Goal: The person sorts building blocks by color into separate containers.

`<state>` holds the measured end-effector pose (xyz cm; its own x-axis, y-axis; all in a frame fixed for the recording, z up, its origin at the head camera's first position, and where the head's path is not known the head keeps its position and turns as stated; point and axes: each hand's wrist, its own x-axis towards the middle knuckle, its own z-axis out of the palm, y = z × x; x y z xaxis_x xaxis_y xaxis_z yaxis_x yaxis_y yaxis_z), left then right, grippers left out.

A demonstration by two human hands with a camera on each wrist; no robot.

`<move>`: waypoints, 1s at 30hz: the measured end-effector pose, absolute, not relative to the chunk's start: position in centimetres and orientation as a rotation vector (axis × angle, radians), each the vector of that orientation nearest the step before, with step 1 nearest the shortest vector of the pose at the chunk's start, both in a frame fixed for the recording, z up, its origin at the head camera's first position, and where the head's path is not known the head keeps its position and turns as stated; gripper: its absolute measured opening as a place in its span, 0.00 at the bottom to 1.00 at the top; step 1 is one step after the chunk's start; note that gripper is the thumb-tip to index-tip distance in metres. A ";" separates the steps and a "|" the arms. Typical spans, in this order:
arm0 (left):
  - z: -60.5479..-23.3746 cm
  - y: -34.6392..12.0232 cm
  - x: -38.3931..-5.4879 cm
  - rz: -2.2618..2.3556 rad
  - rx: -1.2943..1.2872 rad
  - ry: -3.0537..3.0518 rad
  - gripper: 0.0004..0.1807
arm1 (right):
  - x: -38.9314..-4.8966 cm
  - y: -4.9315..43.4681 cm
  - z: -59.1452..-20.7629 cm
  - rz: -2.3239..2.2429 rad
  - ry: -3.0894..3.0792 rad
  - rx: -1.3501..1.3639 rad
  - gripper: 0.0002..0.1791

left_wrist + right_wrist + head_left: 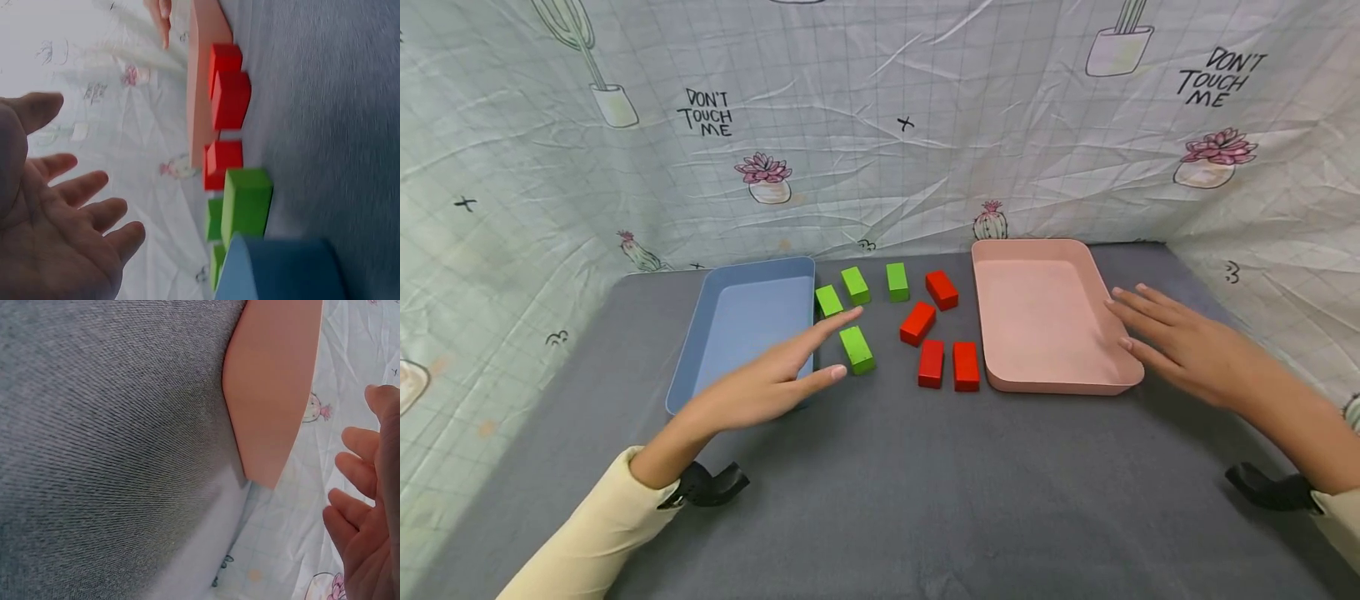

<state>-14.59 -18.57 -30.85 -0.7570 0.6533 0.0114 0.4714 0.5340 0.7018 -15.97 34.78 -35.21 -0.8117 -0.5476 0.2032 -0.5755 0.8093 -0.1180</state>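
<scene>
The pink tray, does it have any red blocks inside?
No, all four red blocks lie outside the pink tray, on the gray cloth.

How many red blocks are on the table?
4. One red block lies farthest back, another block nearer and leftward, then two side by side: the left block, and the right block beside the pink tray. The left hand could hide more.
</scene>
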 end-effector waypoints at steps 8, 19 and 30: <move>-32.5 -16.0 -15.7 1.300 0.909 2.389 0.32 | -17.3 34.6 -35.3 0.399 -2.839 0.752 0.25; -34.4 -13.7 -16.4 1.582 0.770 2.227 0.28 | -19.6 36.2 -35.6 1.101 -2.932 0.458 0.30; -35.7 -11.4 -16.4 1.610 0.706 2.185 0.31 | -20.5 37.6 -37.4 1.497 -2.817 0.799 0.32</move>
<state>-16.41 -11.41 -35.75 -0.8207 0.5709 0.0233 0.1914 0.2362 0.9527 -20.49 37.64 -37.38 -0.8719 -0.4806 0.0942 -0.3469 0.4704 -0.8114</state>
